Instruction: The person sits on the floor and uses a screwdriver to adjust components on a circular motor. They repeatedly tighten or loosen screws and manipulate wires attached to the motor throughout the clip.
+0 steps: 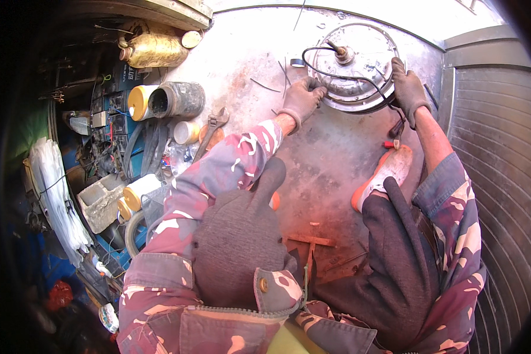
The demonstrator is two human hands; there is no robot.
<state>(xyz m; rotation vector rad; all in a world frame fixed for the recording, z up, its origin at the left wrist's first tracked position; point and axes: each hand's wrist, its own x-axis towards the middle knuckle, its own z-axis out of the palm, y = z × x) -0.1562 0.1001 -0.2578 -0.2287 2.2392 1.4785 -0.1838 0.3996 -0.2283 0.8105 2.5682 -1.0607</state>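
A round silver hub motor [360, 88] lies on the floor at the far side, its axle [343, 54] pointing up. From the axle a black cable [336, 75] loops across the cover and runs down to plugs [397, 130] at the near right. My left hand [304, 101], in a grey glove, is closed with its fingertips at the motor's left rim. On the opposite rim my right hand [408, 88], also gloved, grips the edge with its fingers lying over the top. The undersides of both grips are hidden.
A roll of black tape [297, 62] and thin wire scraps [265, 85] lie left of the motor. Further left are an adjustable wrench [212, 131], a dark canister [180, 100] and a yellowish jug [153, 50]. A ribbed metal shutter [498, 118] borders the right side.
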